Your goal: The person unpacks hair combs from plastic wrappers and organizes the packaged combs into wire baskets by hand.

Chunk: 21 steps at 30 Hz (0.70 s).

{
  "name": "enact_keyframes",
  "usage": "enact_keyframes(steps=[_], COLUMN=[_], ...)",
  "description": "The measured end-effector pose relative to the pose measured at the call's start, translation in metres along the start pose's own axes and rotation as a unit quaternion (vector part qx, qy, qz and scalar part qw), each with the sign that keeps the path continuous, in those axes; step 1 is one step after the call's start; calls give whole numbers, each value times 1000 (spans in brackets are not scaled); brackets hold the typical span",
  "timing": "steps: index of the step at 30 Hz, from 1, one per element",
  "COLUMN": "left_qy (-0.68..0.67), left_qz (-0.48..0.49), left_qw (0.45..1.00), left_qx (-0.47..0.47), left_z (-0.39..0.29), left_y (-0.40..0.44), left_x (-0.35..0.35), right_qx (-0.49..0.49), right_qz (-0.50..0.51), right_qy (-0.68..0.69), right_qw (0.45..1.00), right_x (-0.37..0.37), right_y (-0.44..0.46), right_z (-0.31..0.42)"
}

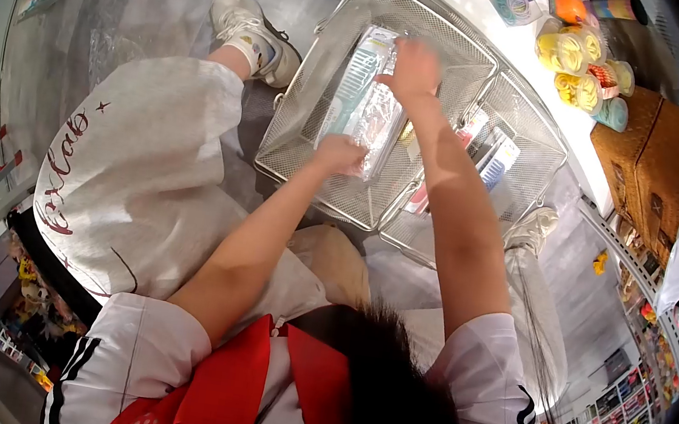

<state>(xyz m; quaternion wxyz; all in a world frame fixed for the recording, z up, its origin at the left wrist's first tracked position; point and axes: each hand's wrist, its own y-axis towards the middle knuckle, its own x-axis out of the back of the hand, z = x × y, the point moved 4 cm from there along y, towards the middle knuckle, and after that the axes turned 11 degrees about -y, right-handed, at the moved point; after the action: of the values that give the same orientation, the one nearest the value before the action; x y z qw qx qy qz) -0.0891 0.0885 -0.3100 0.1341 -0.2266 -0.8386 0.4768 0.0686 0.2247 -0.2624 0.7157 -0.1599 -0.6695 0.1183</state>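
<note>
Clear plastic packages (377, 131) lie in the left part of a wire mesh basket (286, 132), beside a packaged pale blue comb (355, 77). My left hand (340, 155) is closed round the lower end of the clear packages. At their upper end is my right hand (416, 69), slightly blurred, its fingers bent down at the plastic; what they hold, if anything, is hard to make out. A second mesh basket (541, 110) adjoins on the right, with a packaged blue-and-white item (498, 160) inside.
A white counter edge (564, 134) runs along the right, bearing tubs of yellow items (562, 51) and a brown box (650, 167). My shoe (251, 33) is left of the basket. Plastic scraps (113, 45) lie on the floor.
</note>
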Motion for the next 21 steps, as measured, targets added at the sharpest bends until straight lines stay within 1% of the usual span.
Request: enact_keyframes(steps=[1, 2, 4, 5, 6, 7, 8, 9, 11, 12, 14, 15, 16, 17, 18, 19, 20, 21], left_qy=[63, 81, 117, 106, 95, 83, 80, 74, 63, 70, 80, -32, -144, -253, -331, -357, -382, -406], left_qz=[-33, -62, -118, -119, -120, -120, -101, -89, -64, -98, -164, -149, -131, -109, -50, -19, 11, 40], left_qw=[997, 992, 967, 957, 944, 929, 944, 943, 936, 913, 853, 896, 921, 928, 921, 914, 906, 897], left_qx=[-22, -78, -194, -243, -291, -340, -302, -313, -339, -390, -488, -417, -338, -252, -199, -191, -182, -172], left_z=[-13, -29, -57, -61, -64, -67, -55, -53, -52, -49, -43, -47, -50, -52, -63, -70, -75, -79], left_y=[-8, -17, -38, -45, -53, -59, -54, -57, -62, -61, -56, -55, -56, -56, -63, -64, -63, -64], left_x=[0, -2, -11, -17, -24, -27, -32, -33, -35, -34, -35, -31, -30, -31, -33, -31, -27, -22], right_qx=[-10, -58, -187, -250, -253, -290, -326, -361, -353, -349, -346, -340, -351, -314, -276, -239, -167, -156], right_qz=[12, 50, -2, -28, -12, -14, -17, -19, 16, 33, -95, -159, -95, -118, -139, -159, -220, -184], right_qy=[29, 97, 225, 285, 318, 329, 339, 350, 350, 349, 453, 499, 550, 556, 561, 566, 465, 450], right_qw=[999, 992, 956, 925, 914, 899, 882, 864, 868, 869, 816, 781, 752, 760, 767, 773, 841, 860], right_x=[-1, -5, 2, 6, 6, -2, -18, -20, -17, -13, -50, -46, -50, -46, -29, -10, 24, 57], right_y=[6, 9, -7, -19, -28, -32, -39, -47, -56, -60, -55, -57, -59, -60, -66, -75, -87, -102], right_z=[-4, -7, 3, 8, 13, 15, 17, 18, 7, 0, -17, -21, -25, -26, -21, -13, 0, 15])
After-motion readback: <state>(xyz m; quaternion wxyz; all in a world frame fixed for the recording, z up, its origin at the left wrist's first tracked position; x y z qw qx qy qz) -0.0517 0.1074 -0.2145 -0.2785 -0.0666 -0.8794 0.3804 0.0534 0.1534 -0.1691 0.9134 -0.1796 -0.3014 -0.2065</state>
